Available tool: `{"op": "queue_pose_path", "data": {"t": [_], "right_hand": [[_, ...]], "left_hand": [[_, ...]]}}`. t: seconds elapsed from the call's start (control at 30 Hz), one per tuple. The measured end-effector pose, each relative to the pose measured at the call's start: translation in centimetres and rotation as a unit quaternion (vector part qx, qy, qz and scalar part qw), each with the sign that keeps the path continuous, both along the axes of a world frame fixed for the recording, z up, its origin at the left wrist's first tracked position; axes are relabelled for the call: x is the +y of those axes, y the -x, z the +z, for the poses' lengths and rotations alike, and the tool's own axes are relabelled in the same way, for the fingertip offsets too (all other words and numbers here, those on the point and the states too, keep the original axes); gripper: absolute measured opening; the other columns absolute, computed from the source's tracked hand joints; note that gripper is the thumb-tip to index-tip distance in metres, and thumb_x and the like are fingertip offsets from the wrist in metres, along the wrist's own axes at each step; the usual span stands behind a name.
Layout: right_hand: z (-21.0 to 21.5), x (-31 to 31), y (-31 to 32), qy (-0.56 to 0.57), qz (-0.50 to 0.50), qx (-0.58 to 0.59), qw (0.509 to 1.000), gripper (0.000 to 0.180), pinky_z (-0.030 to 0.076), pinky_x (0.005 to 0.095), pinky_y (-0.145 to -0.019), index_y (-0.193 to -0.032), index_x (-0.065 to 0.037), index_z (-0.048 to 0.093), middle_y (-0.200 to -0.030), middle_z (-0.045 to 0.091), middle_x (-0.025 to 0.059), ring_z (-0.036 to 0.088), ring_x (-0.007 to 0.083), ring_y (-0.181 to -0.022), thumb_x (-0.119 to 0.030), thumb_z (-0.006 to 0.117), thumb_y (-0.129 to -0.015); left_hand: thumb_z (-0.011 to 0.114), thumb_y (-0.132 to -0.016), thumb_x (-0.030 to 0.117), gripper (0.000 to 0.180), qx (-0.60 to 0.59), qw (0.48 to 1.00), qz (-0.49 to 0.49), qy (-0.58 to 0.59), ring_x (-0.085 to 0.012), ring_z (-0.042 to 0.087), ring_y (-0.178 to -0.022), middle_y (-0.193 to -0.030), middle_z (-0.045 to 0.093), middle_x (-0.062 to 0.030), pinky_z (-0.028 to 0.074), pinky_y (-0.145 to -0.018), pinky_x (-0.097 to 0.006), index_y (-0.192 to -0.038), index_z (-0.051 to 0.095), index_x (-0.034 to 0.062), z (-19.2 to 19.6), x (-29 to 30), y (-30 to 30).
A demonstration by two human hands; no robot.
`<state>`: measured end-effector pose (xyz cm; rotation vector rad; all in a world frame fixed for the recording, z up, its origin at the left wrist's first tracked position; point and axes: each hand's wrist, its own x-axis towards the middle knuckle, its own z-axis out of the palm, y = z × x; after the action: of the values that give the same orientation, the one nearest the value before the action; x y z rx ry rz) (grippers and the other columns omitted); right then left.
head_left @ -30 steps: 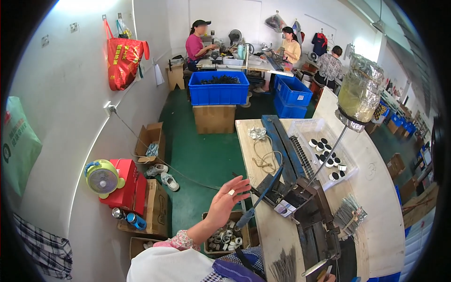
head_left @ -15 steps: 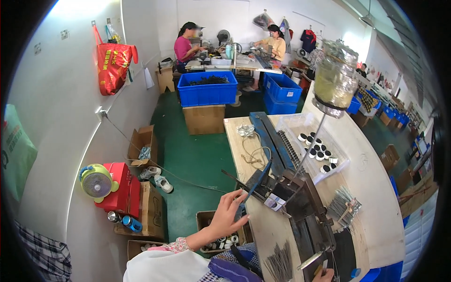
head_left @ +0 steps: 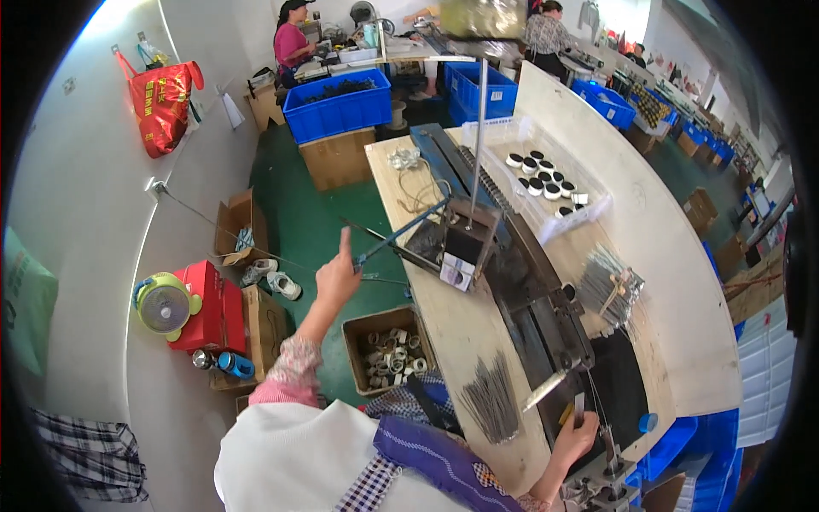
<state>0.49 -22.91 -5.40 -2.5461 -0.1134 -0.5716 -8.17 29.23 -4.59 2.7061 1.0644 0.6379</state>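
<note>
My left hand (head_left: pixel 336 275) reaches out over the green floor, closed around the end of a long blue lever (head_left: pixel 401 232), with one finger pointing up. The lever runs to a dark press block (head_left: pixel 465 247) on the wooden bench (head_left: pixel 461 328), under a tall steel rod (head_left: pixel 478 128). My right hand (head_left: pixel 577 437) is at the bench's near end, pinching a thin metal pin (head_left: pixel 580 408) over the black rail (head_left: pixel 546 317). A bundle of thin metal pins (head_left: pixel 490 397) lies beside it.
A second pin bundle (head_left: pixel 610 286) and a clear tray of black round parts (head_left: pixel 546 181) sit farther along the bench. On the floor are a cardboard box of rings (head_left: pixel 388 354), a fan (head_left: pixel 162 305), a red box (head_left: pixel 203 300) and blue crates (head_left: pixel 341 104). People (head_left: pixel 290 38) work at the back.
My left hand went from open in the air to closed on the blue lever's end, farther out to the left. The view tipped down, bringing my right hand into sight.
</note>
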Motion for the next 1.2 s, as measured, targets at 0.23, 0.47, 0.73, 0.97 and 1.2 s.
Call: {"op": "queue_pose_path", "data": {"t": [0.23,0.47,0.73,0.97,1.2], "right_hand": [[-0.7,-0.7,-0.3,-0.056,0.004,-0.001,0.998,0.017,0.044,0.0405,-0.062,-0.080,-0.001,0.049,-0.076,0.052,0.0141,0.055,0.0327,-0.069,-0.005,0.065,-0.082],[-1.1,-0.4,-1.1,-0.056,0.024,-0.037,0.997,0.012,0.046,0.0391,-0.063,-0.086,-0.003,0.054,-0.079,0.058,0.0136,0.061,0.0332,-0.072,-0.005,0.065,-0.082],[-1.1,-0.5,-0.4,-0.084,0.010,-0.009,0.996,0.011,0.046,0.0390,-0.061,-0.085,-0.003,0.054,-0.078,0.059,0.0135,0.061,0.0319,-0.071,-0.002,0.064,-0.081],[-1.3,-0.9,0.1,-0.078,-0.002,0.004,0.997,0.018,0.040,0.0414,-0.057,-0.081,-0.003,0.050,-0.073,0.051,0.0135,0.054,0.0327,-0.065,-0.011,0.066,-0.086],[-0.8,-0.2,0.0,-0.075,0.011,-0.003,0.997,0.019,0.039,0.0425,-0.057,-0.080,-0.003,0.049,-0.072,0.050,0.0139,0.053,0.0328,-0.063,-0.009,0.066,-0.084]], "left_hand": [[0.066,-0.082,0.023,0.090,0.016,0.991,-0.046,0.127,-0.0431,0.063,-0.073,-0.082,0.065,-0.0244,0.050,-0.065,-0.051,-0.149,0.009,0.0046,0.2,-8.0,-1.0],[0.056,-0.090,0.014,0.026,-0.194,0.938,-0.286,-0.006,-0.0294,0.057,-0.097,-0.109,0.056,-0.0164,0.050,-0.082,-0.039,-0.108,0.056,-0.0036,3.3,-16.7,-2.5],[0.048,-0.096,0.046,0.048,-0.090,0.769,-0.149,0.616,-0.0146,0.059,-0.060,-0.086,0.062,-0.0081,0.046,-0.048,-0.026,-0.102,0.059,-0.0008,1.8,-16.0,-8.7],[0.045,-0.099,0.039,0.039,-0.104,0.698,-0.145,0.693,-0.0103,0.047,-0.045,-0.065,0.056,-0.0013,0.035,-0.040,-0.025,-0.093,0.062,0.0050,-1.7,-16.7,-11.5],[0.042,-0.101,0.030,0.029,-0.161,0.653,-0.135,0.728,-0.0096,0.040,-0.043,-0.064,0.046,0.0001,0.027,-0.037,-0.026,-0.092,0.052,0.0047,-0.3,-17.8,-10.8]]}}
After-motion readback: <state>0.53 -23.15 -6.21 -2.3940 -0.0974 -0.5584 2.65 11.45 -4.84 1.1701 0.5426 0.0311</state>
